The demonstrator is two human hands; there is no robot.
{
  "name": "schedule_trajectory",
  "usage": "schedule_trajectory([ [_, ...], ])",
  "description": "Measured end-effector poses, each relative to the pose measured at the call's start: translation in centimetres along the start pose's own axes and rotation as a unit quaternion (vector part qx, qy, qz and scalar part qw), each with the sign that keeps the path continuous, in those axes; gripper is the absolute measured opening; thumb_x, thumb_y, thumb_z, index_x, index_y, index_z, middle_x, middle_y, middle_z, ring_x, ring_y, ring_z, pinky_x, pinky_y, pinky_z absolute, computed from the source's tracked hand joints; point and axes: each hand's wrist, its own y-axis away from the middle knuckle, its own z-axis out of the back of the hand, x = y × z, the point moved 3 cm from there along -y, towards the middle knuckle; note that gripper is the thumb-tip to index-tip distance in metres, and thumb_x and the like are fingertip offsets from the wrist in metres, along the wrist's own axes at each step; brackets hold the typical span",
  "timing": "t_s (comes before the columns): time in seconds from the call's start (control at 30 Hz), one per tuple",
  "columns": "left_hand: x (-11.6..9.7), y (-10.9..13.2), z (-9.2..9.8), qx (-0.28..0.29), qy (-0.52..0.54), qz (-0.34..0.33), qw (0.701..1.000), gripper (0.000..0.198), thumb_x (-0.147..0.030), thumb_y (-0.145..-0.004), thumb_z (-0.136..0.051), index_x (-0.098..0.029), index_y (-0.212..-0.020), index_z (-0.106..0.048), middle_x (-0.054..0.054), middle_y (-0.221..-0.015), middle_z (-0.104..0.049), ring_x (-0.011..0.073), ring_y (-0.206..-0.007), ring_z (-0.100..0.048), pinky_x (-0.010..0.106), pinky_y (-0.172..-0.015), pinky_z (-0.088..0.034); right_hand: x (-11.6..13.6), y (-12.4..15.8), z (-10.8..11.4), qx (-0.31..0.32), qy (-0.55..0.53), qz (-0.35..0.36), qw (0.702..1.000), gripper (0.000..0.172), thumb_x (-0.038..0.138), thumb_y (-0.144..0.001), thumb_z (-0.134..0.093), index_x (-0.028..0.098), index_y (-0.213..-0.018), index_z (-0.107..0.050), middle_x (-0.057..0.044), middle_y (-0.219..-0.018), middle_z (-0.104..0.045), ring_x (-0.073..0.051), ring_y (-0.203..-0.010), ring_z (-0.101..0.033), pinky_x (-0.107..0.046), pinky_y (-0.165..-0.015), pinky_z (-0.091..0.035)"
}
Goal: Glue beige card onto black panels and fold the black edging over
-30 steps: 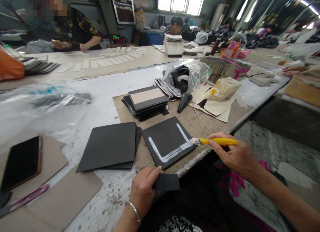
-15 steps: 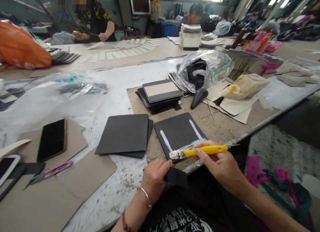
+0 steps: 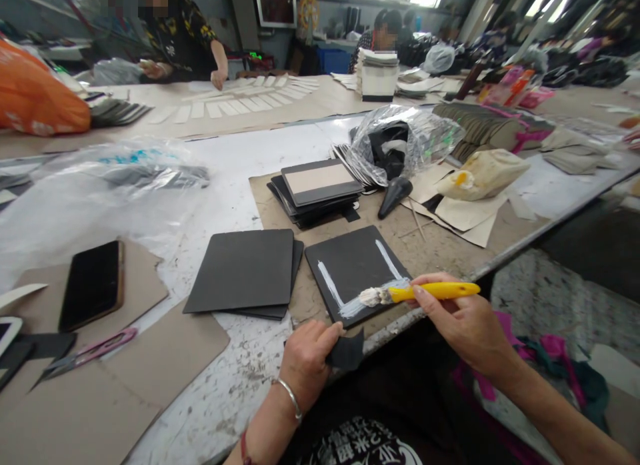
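A yellow-handled brush (image 3: 434, 291) is gripped in my right hand (image 3: 463, 321), its white-coated bristles on a dark panel (image 3: 350, 261). White glue-like streaks line the panel's left, right and near edges. My left hand (image 3: 311, 355) is closed at the near edge of that panel, with the thumb at its corner. From its fingers a small black strip (image 3: 349, 350) sticks out over the table edge. Left of the coated panel lie plain dark panels (image 3: 245, 268), one over another. Behind is a stack of dark panels (image 3: 320, 183), the top one with a beige band.
On the left are a phone (image 3: 91, 285), pink-handled snips (image 3: 90, 353) and plastic sheeting (image 3: 125, 178). A clear bag (image 3: 405, 135), a black cone-shaped object (image 3: 395, 197) and a stained container (image 3: 487, 173) stand at the back right. Another person (image 3: 185, 45) works across the table.
The brush has moved right along the panel's near edge, and the white streak there looks thicker. My left hand stays at the corner. The person opposite has lowered a hand to the table.
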Motion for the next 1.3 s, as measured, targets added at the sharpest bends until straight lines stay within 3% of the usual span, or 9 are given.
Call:
schedule_trajectory([
  [0.1,0.0,-0.1,0.1,-0.004,-0.001,-0.003,1.0,0.021,-0.01,-0.088,-0.041,-0.013,-0.092,-0.061,0.003,-0.061,-0.058,0.0161,-0.056,-0.053,0.026,-0.053,-0.04,-1.3,-0.5,2.8,-0.062,0.075,-0.018,0.995,0.025,0.04,-0.082,-0.051,0.018,-0.086,-0.061,-0.007,-0.088,-0.066,-0.017,-0.069,-0.066,-0.022,-0.054,-0.053],
  [0.23,0.0,-0.2,0.1,-0.005,-0.001,-0.006,1.0,0.022,-0.012,-0.089,-0.039,-0.014,-0.094,-0.06,0.003,-0.062,-0.059,0.0156,-0.056,-0.054,0.025,-0.053,-0.042,-0.8,-0.7,4.8,-0.099,0.105,-0.018,0.989,0.025,0.041,-0.081,-0.051,0.019,-0.086,-0.061,-0.006,-0.08,-0.067,-0.018,-0.064,-0.066,-0.023,-0.05,-0.051],
  [0.47,0.1,-0.1,0.1,0.0,-0.001,-0.014,1.0,0.023,-0.011,-0.089,-0.038,-0.014,-0.097,-0.059,0.004,-0.063,-0.059,0.0164,-0.057,-0.055,0.025,-0.052,-0.043,-1.0,-0.6,3.3,-0.045,0.031,-0.023,0.998,0.025,0.042,-0.083,-0.051,0.018,-0.086,-0.06,-0.006,-0.083,-0.067,-0.018,-0.069,-0.067,-0.025,-0.06,-0.055],
  [0.57,0.2,0.0,0.0,-0.004,0.001,-0.017,1.0,0.021,-0.011,-0.088,-0.039,-0.014,-0.097,-0.058,0.003,-0.063,-0.059,0.0166,-0.057,-0.055,0.026,-0.052,-0.043,-1.8,-1.0,4.1,-0.076,0.083,-0.009,0.994,0.025,0.041,-0.082,-0.051,0.018,-0.084,-0.061,-0.006,-0.086,-0.068,-0.018,-0.071,-0.066,-0.025,-0.06,-0.055],
  [0.7,0.2,0.0,-0.1,-0.005,0.003,-0.022,1.0,0.021,-0.009,-0.087,-0.041,-0.014,-0.097,-0.058,0.003,-0.063,-0.059,0.0165,-0.056,-0.055,0.026,-0.051,-0.043,-1.7,-1.2,5.5,-0.108,0.133,0.004,0.985,0.024,0.04,-0.082,-0.05,0.019,-0.085,-0.061,-0.005,-0.084,-0.068,-0.016,-0.062,-0.065,-0.023,-0.048,-0.05],
  [0.9,0.3,0.1,-0.1,-0.008,0.005,-0.027,1.0,0.022,-0.009,-0.086,-0.04,-0.014,-0.099,-0.057,0.003,-0.063,-0.059,0.0166,-0.055,-0.055,0.026,-0.05,-0.043,-1.0,-1.4,5.6,-0.091,0.167,0.03,0.981,0.024,0.039,-0.082,-0.05,0.02,-0.084,-0.063,-0.003,-0.078,-0.067,-0.013,-0.053,-0.06,-0.022,-0.044,-0.047],
  [1.07,0.2,0.0,-0.1,-0.017,-0.003,-0.035,0.999,0.023,-0.009,-0.086,-0.039,-0.014,-0.1,-0.056,0.003,-0.062,-0.059,0.0171,-0.053,-0.055,0.027,-0.048,-0.043,-0.4,-3.7,5.1,-0.105,0.146,0.056,0.982,0.024,0.04,-0.082,-0.05,0.019,-0.086,-0.062,-0.005,-0.082,-0.067,-0.017,-0.066,-0.064,-0.024,-0.05,-0.051],
  [1.2,0.3,0.0,-0.2,-0.013,-0.004,-0.036,0.999,0.024,-0.008,-0.085,-0.038,-0.015,-0.101,-0.055,0.003,-0.062,-0.059,0.0169,-0.054,-0.056,0.026,-0.048,-0.043,-0.7,-5.4,3.9,-0.069,0.109,0.069,0.989,0.024,0.039,-0.083,-0.05,0.019,-0.089,-0.061,-0.006,-0.085,-0.067,-0.017,-0.072,-0.065,-0.024,-0.052,-0.052],
  [1.3,0.4,0.0,-0.2,-0.008,-0.002,-0.036,0.999,0.024,-0.009,-0.085,-0.038,-0.015,-0.101,-0.055,0.003,-0.062,-0.059,0.017,-0.054,-0.056,0.026,-0.049,-0.043,-1.1,-5.2,4.2,-0.043,0.114,0.059,0.991,0.024,0.041,-0.082,-0.051,0.019,-0.086,-0.062,-0.005,-0.084,-0.067,-0.017,-0.07,-0.065,-0.025,-0.053,-0.053],
])
